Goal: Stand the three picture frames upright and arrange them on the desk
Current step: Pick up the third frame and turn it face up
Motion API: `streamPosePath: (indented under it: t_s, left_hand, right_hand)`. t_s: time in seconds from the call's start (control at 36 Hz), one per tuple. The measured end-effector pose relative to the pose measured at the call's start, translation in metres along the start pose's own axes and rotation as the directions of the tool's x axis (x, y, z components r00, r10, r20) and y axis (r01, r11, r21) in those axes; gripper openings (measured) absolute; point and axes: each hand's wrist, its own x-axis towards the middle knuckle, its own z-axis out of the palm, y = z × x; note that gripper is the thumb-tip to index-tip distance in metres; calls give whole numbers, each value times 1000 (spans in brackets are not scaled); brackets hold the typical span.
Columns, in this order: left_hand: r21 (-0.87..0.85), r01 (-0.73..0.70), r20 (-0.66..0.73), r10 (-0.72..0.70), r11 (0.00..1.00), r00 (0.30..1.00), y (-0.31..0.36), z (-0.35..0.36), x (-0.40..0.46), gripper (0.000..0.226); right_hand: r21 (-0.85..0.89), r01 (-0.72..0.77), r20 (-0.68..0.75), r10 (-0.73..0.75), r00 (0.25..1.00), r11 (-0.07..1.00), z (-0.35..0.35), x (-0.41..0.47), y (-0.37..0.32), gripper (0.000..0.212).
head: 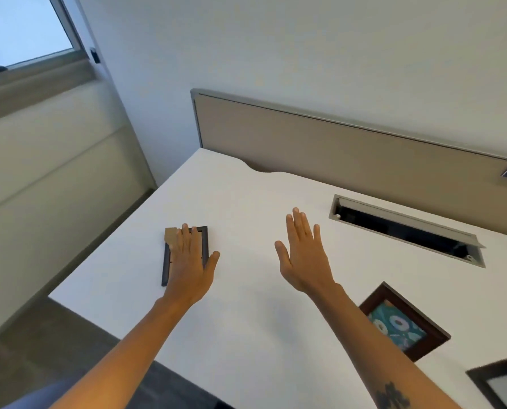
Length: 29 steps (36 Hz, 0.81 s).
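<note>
Desk: a white desk (246, 305) with a beige back panel (349, 149) along its far edge and a long cable slot (406, 228) cut in near that edge, towards the right.
Dark frame: a small dark frame (205, 240) lies flat, back side up, near the desk's left edge; a tan cardboard stand flap (171, 235) shows at its far left corner.
Left hand: the left hand (188, 261) lies flat on the dark frame's back, fingers straight and together, thumb spread out to the right beside the frame's right side; it grips nothing.
Right hand: the right hand (302, 255) is spread with fingers straight, over the bare middle of the desk, well apart from every frame; whether it touches the top I cannot tell.
Brown frame: a brown frame (406, 320) holding a teal patterned picture lies face up near the desk's right side, turned at an angle.
Third frame: a black frame (482, 382) lies at the near right, cut off by the picture's edge, with a pale grey pane.
</note>
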Motion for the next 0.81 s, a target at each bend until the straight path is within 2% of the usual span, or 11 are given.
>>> streamPosePath:
  t_s: [0.17, 0.47, 0.56, 0.67, 0.81]
  left_hand:
    - [-31, 36, 29, -35, 999, 999, -39, 0, -1, 76]
    - [53, 156, 40, -158, 986, 987, -106, 19, 2, 84]
    - [34, 230, 58, -232, 973, 971, -116, 24, 2, 84]
    - [21, 407, 19, -407, 913, 913, -122, 26, 4, 85]
    - [31, 462, 52, -463, 886, 885, -123, 31, 5, 88]
  right_hand:
    - [-3, 69, 100, -68, 993, 998, 55, 17, -37, 74]
    - [16, 132, 271, -132, 954, 991, 127, 39, -99, 75]
    - [95, 63, 315, -90, 945, 993, 140, 40, -110, 76]
    - [127, -88, 365, 36, 930, 988, 156, 41, -124, 78]
    - [213, -281, 465, 156, 872, 936, 174, 38, -134, 82]
